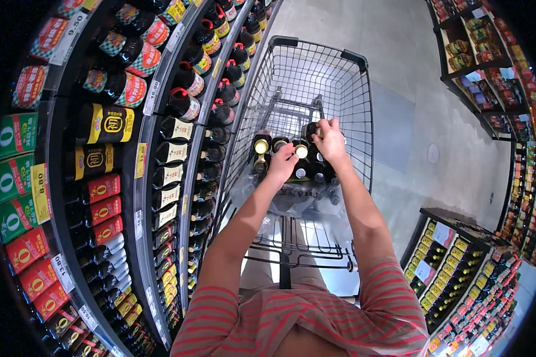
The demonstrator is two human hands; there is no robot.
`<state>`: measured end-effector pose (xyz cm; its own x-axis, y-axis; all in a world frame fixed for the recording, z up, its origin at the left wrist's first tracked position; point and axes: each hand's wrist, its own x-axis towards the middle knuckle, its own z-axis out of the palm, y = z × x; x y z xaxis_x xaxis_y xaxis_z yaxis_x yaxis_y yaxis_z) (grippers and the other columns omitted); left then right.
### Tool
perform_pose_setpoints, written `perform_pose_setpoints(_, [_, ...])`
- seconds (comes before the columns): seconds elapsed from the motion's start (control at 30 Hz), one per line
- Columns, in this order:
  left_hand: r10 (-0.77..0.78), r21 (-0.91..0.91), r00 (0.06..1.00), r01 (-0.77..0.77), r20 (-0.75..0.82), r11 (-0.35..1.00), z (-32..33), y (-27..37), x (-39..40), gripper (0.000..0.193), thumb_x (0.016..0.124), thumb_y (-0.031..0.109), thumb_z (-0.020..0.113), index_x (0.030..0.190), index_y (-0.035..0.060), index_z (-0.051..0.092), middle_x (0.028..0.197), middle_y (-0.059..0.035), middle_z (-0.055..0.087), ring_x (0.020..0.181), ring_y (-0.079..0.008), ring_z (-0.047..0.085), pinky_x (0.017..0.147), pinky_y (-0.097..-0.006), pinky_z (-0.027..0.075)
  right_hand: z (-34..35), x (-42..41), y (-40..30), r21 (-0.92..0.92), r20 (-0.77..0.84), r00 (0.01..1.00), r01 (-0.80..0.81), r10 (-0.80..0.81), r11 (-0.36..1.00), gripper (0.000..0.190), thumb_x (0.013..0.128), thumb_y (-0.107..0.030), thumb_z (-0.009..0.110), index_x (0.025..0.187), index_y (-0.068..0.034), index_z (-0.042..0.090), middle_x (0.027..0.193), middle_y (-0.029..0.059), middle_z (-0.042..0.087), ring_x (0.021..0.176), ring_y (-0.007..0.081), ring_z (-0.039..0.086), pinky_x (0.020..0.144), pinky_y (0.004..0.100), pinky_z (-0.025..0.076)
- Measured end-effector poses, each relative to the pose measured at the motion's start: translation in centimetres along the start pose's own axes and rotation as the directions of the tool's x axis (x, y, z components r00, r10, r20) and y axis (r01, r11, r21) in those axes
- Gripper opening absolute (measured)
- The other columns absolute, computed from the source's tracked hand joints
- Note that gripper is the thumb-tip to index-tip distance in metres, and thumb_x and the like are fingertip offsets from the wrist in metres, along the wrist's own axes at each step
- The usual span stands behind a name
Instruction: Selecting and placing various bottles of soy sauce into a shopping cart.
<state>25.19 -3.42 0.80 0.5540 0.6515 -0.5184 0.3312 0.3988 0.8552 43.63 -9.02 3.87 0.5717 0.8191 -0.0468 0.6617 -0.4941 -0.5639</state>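
Observation:
Several dark glass bottles stand upright together in the child-seat end of a black wire shopping cart. My right hand pinches the top of a dark bottle at the far side of the group. My left hand is beside a bottle with a pale cap; whether its fingertips grip that cap is unclear. Farther left stands a bottle with a yellow cap. A clear plastic bag bearing print hangs around the near side of the bottles. Their lower parts are mostly hidden.
Along the left runs shelving packed with sauce bottles and price strips, close to the cart's side. To the right lies grey floor. A display rack of yellow-labelled bottles stands at lower right, with more shelves beyond.

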Motion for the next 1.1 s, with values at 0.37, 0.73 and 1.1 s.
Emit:
perform_pose_setpoints(0.37, [-0.167,-0.18,0.985,0.171,0.035,0.969,-1.0,1.3,-0.7,0.047,0.098,0.02,0.062,0.141,0.0047,0.049,0.129,-0.0068,0.062,0.118,-0.0161,0.058,0.099,-0.0322,0.045,-5.5,0.8,-2.9,0.108,-0.069,0.996,0.054,-0.047,0.993,0.032,0.072,-0.01,0.078,0.102,-0.006,0.066,0.096,0.0141,0.056,0.085,0.036,0.063,0.078,0.0424,0.054])
perform_pose_setpoints(0.73, [-0.132,-0.635,0.969,0.237,0.21,0.735,-0.9,8.0,-2.6,0.065,0.102,0.058,0.042,0.148,0.0121,0.04,0.143,-0.0101,0.053,0.136,-0.0249,0.046,0.109,-0.0477,0.039,-23.7,-3.6,-13.5,0.283,-0.154,0.961,0.264,-0.229,0.922,0.024,0.074,-0.012,0.079,0.094,-0.002,0.069,0.084,0.0076,0.058,0.073,0.017,0.061,0.065,0.0296,0.052])
perform_pose_setpoints(1.1, [-0.271,-0.354,0.814,0.488,0.513,0.798,-2.4,9.9,-11.6,0.051,0.103,0.045,0.047,0.141,0.0102,0.045,0.135,-0.0137,0.058,0.121,-0.0329,0.062,0.098,-0.0571,0.051,-23.3,-1.8,-11.4,0.465,-0.034,0.998,-0.023,0.044,0.885,0.024,0.084,-0.024,0.078,0.097,-0.006,0.068,0.076,-0.0047,0.063,0.062,0.0029,0.054,0.049,0.0205,0.039])
